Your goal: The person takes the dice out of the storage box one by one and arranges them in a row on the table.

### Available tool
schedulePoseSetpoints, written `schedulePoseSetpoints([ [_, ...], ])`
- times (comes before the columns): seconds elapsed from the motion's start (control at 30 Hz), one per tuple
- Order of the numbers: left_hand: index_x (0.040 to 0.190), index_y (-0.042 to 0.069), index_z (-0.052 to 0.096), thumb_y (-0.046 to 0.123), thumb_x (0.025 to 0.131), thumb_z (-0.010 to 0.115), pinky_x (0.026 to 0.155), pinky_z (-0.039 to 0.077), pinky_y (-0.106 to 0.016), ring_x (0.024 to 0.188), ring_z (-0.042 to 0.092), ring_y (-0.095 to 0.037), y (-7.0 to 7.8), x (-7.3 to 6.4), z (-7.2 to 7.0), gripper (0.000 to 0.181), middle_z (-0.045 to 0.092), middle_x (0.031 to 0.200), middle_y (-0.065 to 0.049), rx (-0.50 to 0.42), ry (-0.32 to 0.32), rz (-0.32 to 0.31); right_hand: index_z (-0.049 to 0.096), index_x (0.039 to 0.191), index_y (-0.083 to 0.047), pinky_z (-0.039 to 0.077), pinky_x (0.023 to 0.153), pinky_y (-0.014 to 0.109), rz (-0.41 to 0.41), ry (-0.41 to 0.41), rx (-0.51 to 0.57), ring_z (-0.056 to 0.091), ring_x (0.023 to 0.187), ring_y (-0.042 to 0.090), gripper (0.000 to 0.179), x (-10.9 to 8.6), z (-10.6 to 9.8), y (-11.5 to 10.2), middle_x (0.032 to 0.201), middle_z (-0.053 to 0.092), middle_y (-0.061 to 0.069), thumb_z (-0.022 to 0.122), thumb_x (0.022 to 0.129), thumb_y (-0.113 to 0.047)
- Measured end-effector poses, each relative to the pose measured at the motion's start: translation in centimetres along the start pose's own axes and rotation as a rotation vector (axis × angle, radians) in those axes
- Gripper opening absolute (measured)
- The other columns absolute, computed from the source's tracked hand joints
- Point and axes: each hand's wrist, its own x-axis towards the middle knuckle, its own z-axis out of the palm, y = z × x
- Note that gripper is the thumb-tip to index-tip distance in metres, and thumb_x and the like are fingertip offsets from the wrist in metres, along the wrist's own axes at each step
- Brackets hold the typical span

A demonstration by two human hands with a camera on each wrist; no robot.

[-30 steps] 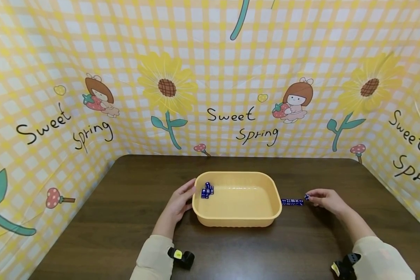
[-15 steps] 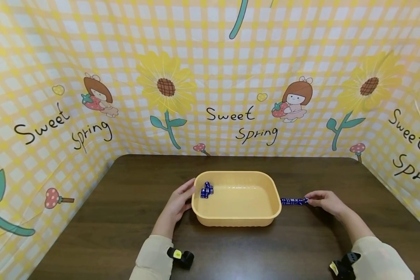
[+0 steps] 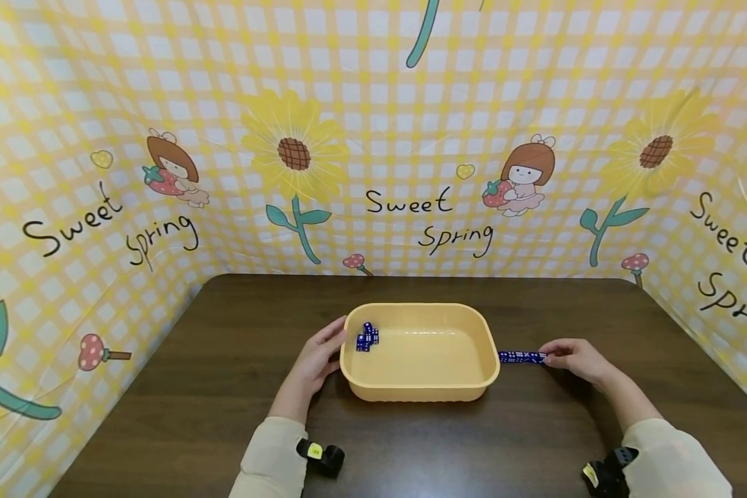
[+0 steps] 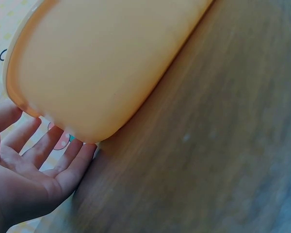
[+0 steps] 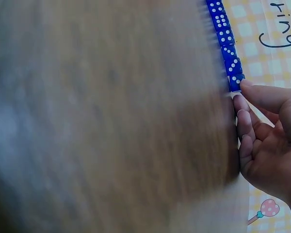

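My left hand (image 3: 316,354) rests its fingers against the outer left end of a yellow plastic basin (image 3: 420,394). In the left wrist view its fingertips touch the basin's wall, fingers spread and relaxed. Several blue dice (image 3: 367,339) with white pips lie bunched inside the basin at the left. Outside it, a straight row of blue dice (image 3: 518,357) runs rightward from the basin's right wall. At the row's outer end, my right hand (image 3: 577,358) pinches the last die (image 5: 236,82) between thumb and fingers, lined up against its neighbour.
The dark wood-grain table (image 3: 423,449) carries the basin and the row. A yellow checked cloth (image 3: 398,138) with flower prints stands behind it and along both sides. Black cameras are strapped at both wrists.
My right hand has moved slightly left, bringing its die from just beyond the row's end to meet the row. The left hand stays at the basin.
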Motion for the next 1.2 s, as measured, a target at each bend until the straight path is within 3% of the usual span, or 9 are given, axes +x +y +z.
schedulePoseSetpoints([
  [0.43, 0.130, 0.009, 0.040, 0.016, 0.086, 0.053, 0.077, 0.041, -0.043, 0.108, 0.041, -0.030, 0.1, -0.1, 0.0, 0.047, 0.039, 0.128, -0.015, 0.001, 0.000, 0.000, 0.055, 0.097, 0.015, 0.040, 0.059, 0.023, -0.009, 0.004, 0.005, 0.048, 0.066, 0.007, 0.027, 0.1, 0.1, 0.1, 0.076, 0.055, 0.006, 0.061, 0.077, -0.002],
  [0.83, 0.130, 0.010, 0.039, 0.026, 0.084, 0.056, 0.076, 0.042, -0.041, 0.106, 0.043, -0.028, -0.3, 0.0, -0.3, 0.052, 0.040, 0.127, -0.015, 0.047, -0.032, 0.044, 0.051, 0.103, 0.015, 0.043, 0.062, 0.030, 0.059, -0.010, 0.015, 0.053, 0.069, 0.015, 0.035, 0.2, -0.4, -0.5, 0.080, 0.059, 0.008, 0.060, 0.080, -0.011],
  [1.0, 0.131, 0.011, 0.039, 0.026, 0.084, 0.057, 0.076, 0.042, -0.041, 0.107, 0.043, -0.028, -0.4, 0.0, -0.2, 0.052, 0.039, 0.128, -0.014, 0.036, -0.024, 0.023, 0.048, 0.107, 0.014, 0.043, 0.061, 0.031, 0.111, 0.021, 0.039, 0.054, 0.068, 0.018, 0.042, 0.3, -1.0, -1.0, 0.085, 0.061, 0.006, 0.059, 0.082, -0.018],
  [1.2, 0.130, 0.010, 0.040, 0.022, 0.085, 0.055, 0.077, 0.042, -0.042, 0.107, 0.042, -0.029, -0.2, 0.1, -0.1, 0.049, 0.041, 0.127, -0.014, 0.029, -0.003, 0.012, 0.045, 0.110, 0.015, 0.044, 0.064, 0.031, 0.109, 0.046, 0.055, 0.054, 0.072, 0.022, 0.046, 0.7, -1.8, -2.4, 0.090, 0.058, 0.008, 0.058, 0.083, -0.020],
])
